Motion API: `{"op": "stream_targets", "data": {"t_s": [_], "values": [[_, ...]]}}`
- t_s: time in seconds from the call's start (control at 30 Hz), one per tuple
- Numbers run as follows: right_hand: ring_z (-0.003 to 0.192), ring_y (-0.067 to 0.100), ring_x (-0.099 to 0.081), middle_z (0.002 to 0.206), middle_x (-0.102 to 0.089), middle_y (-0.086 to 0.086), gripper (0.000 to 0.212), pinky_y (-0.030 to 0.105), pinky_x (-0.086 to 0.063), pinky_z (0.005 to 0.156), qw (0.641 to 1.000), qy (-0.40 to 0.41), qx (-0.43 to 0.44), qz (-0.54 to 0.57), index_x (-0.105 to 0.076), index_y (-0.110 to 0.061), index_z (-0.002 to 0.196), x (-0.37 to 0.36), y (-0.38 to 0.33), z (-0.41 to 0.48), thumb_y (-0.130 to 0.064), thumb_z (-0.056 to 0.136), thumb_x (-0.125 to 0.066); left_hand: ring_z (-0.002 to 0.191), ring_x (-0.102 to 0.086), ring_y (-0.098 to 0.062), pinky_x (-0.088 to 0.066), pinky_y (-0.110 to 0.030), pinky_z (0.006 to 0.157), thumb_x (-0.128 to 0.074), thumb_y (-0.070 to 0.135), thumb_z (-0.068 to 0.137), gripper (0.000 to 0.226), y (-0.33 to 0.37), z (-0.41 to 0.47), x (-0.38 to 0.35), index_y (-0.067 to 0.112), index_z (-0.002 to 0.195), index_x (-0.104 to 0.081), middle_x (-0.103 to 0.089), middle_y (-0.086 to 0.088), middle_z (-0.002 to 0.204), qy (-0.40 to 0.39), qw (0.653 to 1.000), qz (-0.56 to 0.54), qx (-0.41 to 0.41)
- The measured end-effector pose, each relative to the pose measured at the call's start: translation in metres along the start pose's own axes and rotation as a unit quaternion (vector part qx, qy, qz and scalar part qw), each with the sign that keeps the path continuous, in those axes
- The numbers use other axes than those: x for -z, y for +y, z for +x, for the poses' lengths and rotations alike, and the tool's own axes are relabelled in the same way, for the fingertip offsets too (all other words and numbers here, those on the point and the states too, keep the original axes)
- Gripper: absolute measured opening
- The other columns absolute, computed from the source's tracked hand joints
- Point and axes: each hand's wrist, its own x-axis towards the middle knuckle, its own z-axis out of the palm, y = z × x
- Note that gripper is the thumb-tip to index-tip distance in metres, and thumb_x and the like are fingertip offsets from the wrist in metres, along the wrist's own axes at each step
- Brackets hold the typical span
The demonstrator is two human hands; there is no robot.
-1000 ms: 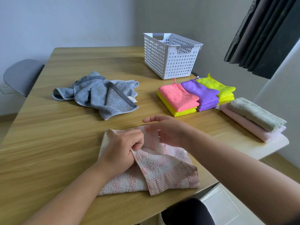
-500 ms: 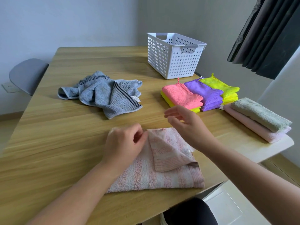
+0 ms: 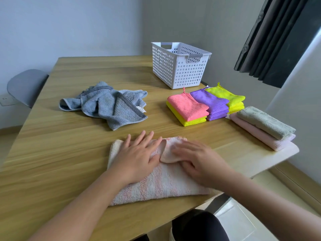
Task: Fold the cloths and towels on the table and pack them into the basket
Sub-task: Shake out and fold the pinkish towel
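Both hands flat on a pink striped towel at the near edge of a wooden table (image 3: 69,153) in a pale-walled room.

At far left, one grey chair (image 3: 26,86) stands by a wall socket (image 3: 5,100). On the table lies one crumpled blue-grey towel (image 3: 107,105). Nearer, the left hand (image 3: 137,157) presses down with straight, spread fingers on the pink striped towel (image 3: 156,185), which is folded into a band. The right hand (image 3: 199,162), blurred, lies just beside it with fingers stretched over a turned-in flap, grasping nothing. Beyond stands one white perforated basket (image 3: 178,66); its contents cannot be told from here. In front of it sit three piles of folded cloths: pink on yellow (image 3: 187,106), purple (image 3: 212,103) and yellow-green (image 3: 231,100). Then come two folded towels (image 3: 265,126), grey-green on pink. A dark curtain (image 3: 278,40) hangs at upper right.
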Motion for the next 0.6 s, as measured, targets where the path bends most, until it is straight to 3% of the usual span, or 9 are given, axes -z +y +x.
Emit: {"op": "stream_targets", "data": {"t_s": [0.07,0.17,0.23,0.3,0.4,0.47,0.53,0.6], "values": [[0.12,0.027,-0.055,0.13,-0.059,0.002,0.044,0.039,-0.044,0.097,0.988,0.069,-0.129,-0.041,-0.059,-0.019,0.125,0.002,0.015,0.003,-0.023,0.085,-0.041,0.143,0.018,-0.01,0.009,-0.047,0.117,0.005,0.057,0.081,0.068,0.001,-0.002,0.0,0.039,0.147,0.009,0.015,0.01,0.156,-0.005,1.0,0.002,0.007],[0.125,0.026,-0.046,0.139,-0.048,0.004,0.049,0.035,-0.041,0.093,0.955,0.123,-0.269,0.04,-0.038,-0.017,0.142,0.007,0.021,0.007,-0.02,0.094,-0.046,0.145,0.007,-0.008,0.006,-0.041,0.118,0.003,0.054,0.08,0.074,0.001,-0.005,0.001,0.031,0.15,-0.004,0.004,0.008,0.158,0.053,0.998,-0.012,0.019],[0.132,0.022,-0.039,0.145,-0.042,0.005,0.056,0.03,-0.034,0.102,0.958,0.139,-0.249,0.037,-0.033,-0.014,0.145,0.007,0.018,0.008,-0.015,0.092,-0.051,0.145,-0.007,-0.007,0.001,-0.035,0.118,0.0,0.045,0.082,0.074,0.001,-0.008,0.006,0.023,0.148,-0.024,-0.014,0.006,0.157,0.128,0.992,-0.004,0.021],[0.138,0.018,-0.033,0.15,-0.036,0.004,0.057,0.019,-0.023,0.107,0.97,0.123,-0.205,0.041,-0.033,-0.012,0.145,0.005,0.013,0.011,-0.012,0.091,-0.052,0.144,-0.013,-0.007,-0.003,-0.035,0.119,0.0,0.042,0.082,0.075,0.0,-0.011,0.011,0.019,0.145,-0.034,-0.023,0.005,0.156,0.152,0.988,-0.01,0.016],[0.146,0.016,-0.012,0.157,-0.018,0.004,0.057,0.018,-0.003,0.111,0.987,0.023,-0.147,0.062,-0.026,-0.012,0.148,-0.003,0.001,0.014,-0.022,0.095,-0.046,0.143,0.009,-0.006,0.008,-0.036,0.117,0.01,0.057,0.076,0.086,-0.007,-0.021,0.009,0.021,0.151,-0.01,0.003,0.006,0.158,0.068,0.998,0.0,0.015],[0.147,0.019,0.001,0.159,-0.005,0.004,0.067,0.026,0.004,0.114,0.988,-0.078,-0.124,0.042,-0.016,-0.015,0.15,-0.01,-0.006,0.016,-0.053,0.096,-0.026,0.138,0.021,-0.003,0.018,-0.033,0.111,0.013,0.073,0.075,0.089,-0.01,-0.027,0.006,0.025,0.15,0.007,0.017,0.007,0.155,0.015,0.999,0.0,0.03],[0.146,0.019,0.007,0.16,0.001,0.003,0.09,0.03,0.007,0.115,0.984,-0.126,-0.125,-0.001,-0.01,-0.017,0.151,-0.013,-0.006,0.018,-0.069,0.079,0.001,0.136,0.023,-0.002,0.019,-0.032,0.109,0.014,0.075,0.072,0.09,-0.013,-0.029,0.004,0.027,0.149,0.012,0.02,0.008,0.155,-0.001,0.999,0.001,0.035],[0.146,0.018,0.01,0.16,0.004,0.004,0.1,0.031,0.008,0.115,0.985,-0.114,-0.132,-0.006,-0.006,-0.016,0.152,-0.009,-0.006,0.019,-0.07,0.069,0.008,0.138,0.022,-0.003,0.018,-0.035,0.111,0.012,0.075,0.073,0.09,-0.013,-0.03,0.002,0.026,0.149,0.009,0.017,0.007,0.156,0.008,0.999,0.001,0.045]]}}
